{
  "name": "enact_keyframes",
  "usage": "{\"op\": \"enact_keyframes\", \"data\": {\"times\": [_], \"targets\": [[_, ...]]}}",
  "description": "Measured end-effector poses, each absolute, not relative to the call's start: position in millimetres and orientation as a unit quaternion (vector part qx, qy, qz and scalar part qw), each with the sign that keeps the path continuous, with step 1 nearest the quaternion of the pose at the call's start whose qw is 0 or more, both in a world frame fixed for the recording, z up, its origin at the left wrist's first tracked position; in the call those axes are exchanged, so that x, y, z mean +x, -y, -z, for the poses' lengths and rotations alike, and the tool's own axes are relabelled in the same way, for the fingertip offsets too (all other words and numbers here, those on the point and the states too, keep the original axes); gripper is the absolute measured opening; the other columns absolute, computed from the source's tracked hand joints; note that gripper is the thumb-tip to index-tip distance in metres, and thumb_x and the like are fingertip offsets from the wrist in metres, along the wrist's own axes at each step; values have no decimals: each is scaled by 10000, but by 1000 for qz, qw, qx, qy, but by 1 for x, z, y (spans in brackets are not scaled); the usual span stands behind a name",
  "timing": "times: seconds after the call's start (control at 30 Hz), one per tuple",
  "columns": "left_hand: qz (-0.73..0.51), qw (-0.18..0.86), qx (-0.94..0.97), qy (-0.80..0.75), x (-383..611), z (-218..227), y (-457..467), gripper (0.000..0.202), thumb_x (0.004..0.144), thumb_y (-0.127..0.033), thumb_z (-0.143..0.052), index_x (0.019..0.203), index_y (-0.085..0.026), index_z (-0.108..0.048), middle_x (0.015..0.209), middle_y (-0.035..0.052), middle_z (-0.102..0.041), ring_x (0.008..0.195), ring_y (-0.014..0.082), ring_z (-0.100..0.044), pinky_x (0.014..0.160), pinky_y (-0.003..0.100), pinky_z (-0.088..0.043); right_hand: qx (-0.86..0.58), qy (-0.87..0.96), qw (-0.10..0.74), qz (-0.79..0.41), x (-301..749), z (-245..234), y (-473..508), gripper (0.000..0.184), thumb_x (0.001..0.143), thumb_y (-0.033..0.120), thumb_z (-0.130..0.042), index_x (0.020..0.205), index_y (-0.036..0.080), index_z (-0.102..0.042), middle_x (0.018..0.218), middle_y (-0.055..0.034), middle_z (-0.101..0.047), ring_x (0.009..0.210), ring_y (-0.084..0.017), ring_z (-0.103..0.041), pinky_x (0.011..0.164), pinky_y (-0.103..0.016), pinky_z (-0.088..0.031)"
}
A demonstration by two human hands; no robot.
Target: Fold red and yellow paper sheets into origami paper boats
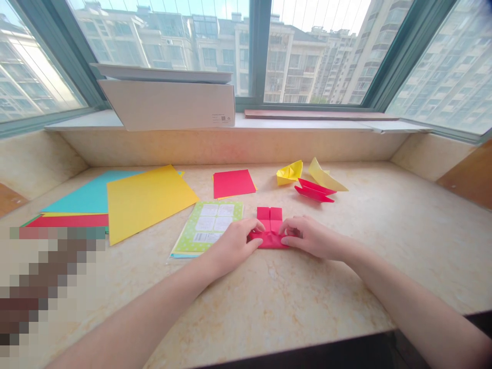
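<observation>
A red sheet of origami paper (269, 219), folded into pleats with two upright flaps, lies on the marble counter (292, 302) in front of me. My left hand (234, 246) pinches its left side, and my right hand (311, 237) presses on its right side. Their fingertips nearly meet over the lower fold, hiding part of it. Just left of my left hand lies a green dotted origami paper pack (205, 228).
Finished paper boats in yellow (289, 172) and red (314, 190) stand beyond my hands. Loose sheets of yellow (151, 202), turquoise (92, 195) and red (234, 183) paper lie farther left. A white cardboard box (167, 105) leans on the windowsill. The counter's near edge runs below my forearms.
</observation>
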State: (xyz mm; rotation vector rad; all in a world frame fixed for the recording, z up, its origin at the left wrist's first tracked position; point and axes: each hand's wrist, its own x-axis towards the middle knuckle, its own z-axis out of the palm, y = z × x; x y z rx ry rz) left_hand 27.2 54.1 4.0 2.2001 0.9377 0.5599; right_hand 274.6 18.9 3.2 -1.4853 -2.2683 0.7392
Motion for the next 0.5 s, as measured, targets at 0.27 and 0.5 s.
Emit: {"op": "enact_keyframes", "data": {"times": [0.27,0.5], "targets": [[-203,320,853,-359,29,-3,-55,209,894,-78,-549,970,-182,-713,1008,53,-735,933,219,-666,919,388,-522,-537,784,176,-256,271,1,-20,76,926,242,-658,873,203,-694,721,22,-636,650,-133,-553,602,-270,-379],[-193,132,936,-264,28,-3,-52,233,949,-85,-562,1086,-211,-703,1282,101,-625,1232,290,-557,1062,487,-451,-556,774,199,-228,273,6,-22,102,865,214,-717,814,194,-630,747,20,-624,696,-147,-552,625,-273,-388]]}}
